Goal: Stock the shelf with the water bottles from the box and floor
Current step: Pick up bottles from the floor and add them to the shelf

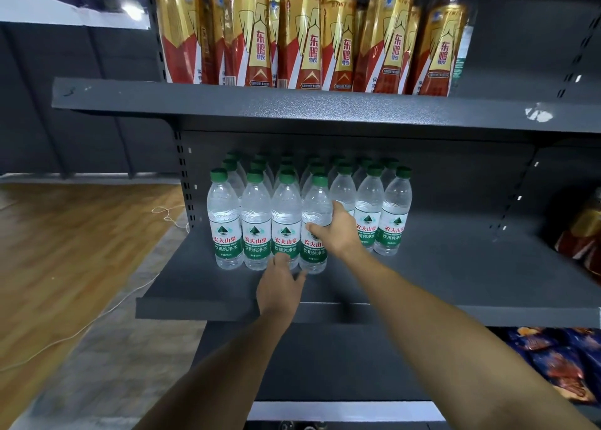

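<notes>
The gold-and-red drink bottles point(302, 36) on the upper shelf lose their caps to the top edge. Behind the front row of water bottles point(224, 221), the rear rows show only green caps, their bodies hidden. The right grip point(340, 231) covers part of the label on the fourth front bottle point(317, 202), its fingers out of sight round the far side. The left grip point(280, 281) hides the base of the third front bottle point(286, 215); whether its fingers curl cannot be told. The labels' small print is unreadable. At the right edge a red-and-gold package point(585, 234) is cut off and blurred, as are the blue bags point(559, 361) below.
</notes>
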Demonstrator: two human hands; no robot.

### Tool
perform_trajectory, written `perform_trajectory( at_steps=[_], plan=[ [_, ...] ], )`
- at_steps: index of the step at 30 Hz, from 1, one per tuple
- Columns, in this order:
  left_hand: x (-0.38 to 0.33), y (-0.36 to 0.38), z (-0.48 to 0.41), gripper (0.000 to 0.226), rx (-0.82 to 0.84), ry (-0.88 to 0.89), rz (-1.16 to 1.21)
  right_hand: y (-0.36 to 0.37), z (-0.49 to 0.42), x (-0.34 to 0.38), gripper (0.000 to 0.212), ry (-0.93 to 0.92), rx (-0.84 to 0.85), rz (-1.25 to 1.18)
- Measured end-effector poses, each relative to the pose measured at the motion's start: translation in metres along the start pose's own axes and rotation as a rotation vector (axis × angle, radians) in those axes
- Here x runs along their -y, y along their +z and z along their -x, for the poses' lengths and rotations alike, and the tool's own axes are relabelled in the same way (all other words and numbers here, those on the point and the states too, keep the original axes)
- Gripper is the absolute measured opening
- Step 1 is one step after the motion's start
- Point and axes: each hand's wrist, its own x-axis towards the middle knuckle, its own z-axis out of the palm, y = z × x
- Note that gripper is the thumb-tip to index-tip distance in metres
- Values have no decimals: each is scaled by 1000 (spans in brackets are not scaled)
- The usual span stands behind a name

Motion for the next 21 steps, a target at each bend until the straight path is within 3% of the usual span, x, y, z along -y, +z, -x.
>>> perform_trajectory(
  at_steps=[9,15,21],
  plan=[
    [3,0,-4,38,-6,-10,-15,1,-3,0,53,9,6,15],
    [2,-8,3,36,-6,-5,-38,5,11,-4,54,143,91,84],
    [10,-23,17,34,-2,63,63,4,58,-10,41,172,70,50]
  ],
)
